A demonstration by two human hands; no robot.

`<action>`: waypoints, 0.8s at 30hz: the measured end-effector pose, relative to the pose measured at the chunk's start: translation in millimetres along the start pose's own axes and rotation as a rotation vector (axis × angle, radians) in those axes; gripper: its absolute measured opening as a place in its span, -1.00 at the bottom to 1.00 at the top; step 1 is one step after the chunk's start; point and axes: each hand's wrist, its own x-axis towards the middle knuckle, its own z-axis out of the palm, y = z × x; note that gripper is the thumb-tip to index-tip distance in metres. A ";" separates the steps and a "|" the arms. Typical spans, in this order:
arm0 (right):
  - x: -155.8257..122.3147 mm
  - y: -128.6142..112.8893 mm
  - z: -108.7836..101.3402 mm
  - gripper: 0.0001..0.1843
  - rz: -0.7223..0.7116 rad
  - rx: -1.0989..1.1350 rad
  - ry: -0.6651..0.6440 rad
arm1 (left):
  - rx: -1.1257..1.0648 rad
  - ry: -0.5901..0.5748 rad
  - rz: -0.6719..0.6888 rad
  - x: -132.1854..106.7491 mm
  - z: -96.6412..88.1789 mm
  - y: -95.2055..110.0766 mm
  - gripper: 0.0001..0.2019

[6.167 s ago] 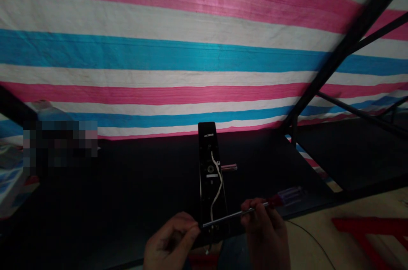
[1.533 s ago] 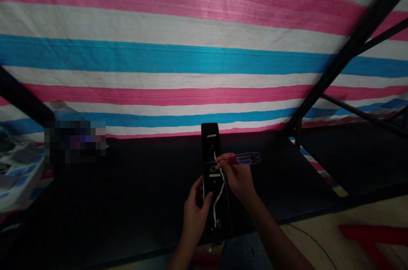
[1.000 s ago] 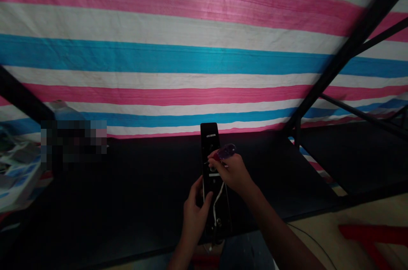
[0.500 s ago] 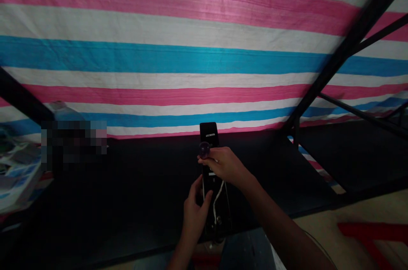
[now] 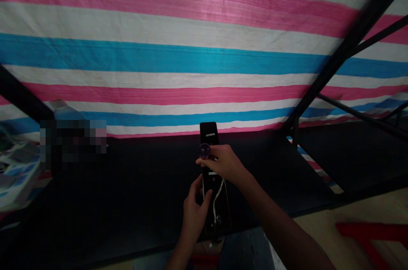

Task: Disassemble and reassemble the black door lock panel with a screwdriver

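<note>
A long, narrow black panel point(image 5: 208, 129) with small white labels lies on the black tabletop, pointing away from me. My left hand point(image 5: 195, 208) rests along its left edge, thumb on top and fingers curled at the side. Over the panel's middle, my right hand point(image 5: 225, 163) pinches a round, see-through purple knob point(image 5: 204, 151); anything below the knob is hidden. A white cord point(image 5: 214, 206) runs from beneath my right hand down to the panel's near end, where a small shiny round part point(image 5: 219, 219) shows dimly.
Striped pink, white and blue sheeting point(image 5: 191, 57) hangs behind the black tabletop point(image 5: 127, 193). Dark frame bars point(image 5: 334, 61) slant up at both sides. Papers and clutter point(image 5: 19, 168) lie at the far left. A red stool-like frame point(image 5: 372, 231) stands on the floor at right.
My right hand has shifted very slightly, with the purple knob still in its fingers. My left hand and the panel stay in place.
</note>
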 end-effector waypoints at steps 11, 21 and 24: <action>0.9 5.6 3.1 -0.88 0.062 0.280 -0.041 | -0.015 0.014 0.010 0.7 0.3 -1.6 -0.50; 0.1 12.7 7.6 -0.81 0.085 0.410 0.019 | -0.005 0.014 0.004 0.6 0.0 0.3 -0.51; -1.4 10.7 9.1 -0.83 0.119 0.412 0.018 | -0.012 0.012 -0.004 0.7 0.6 -1.1 -0.51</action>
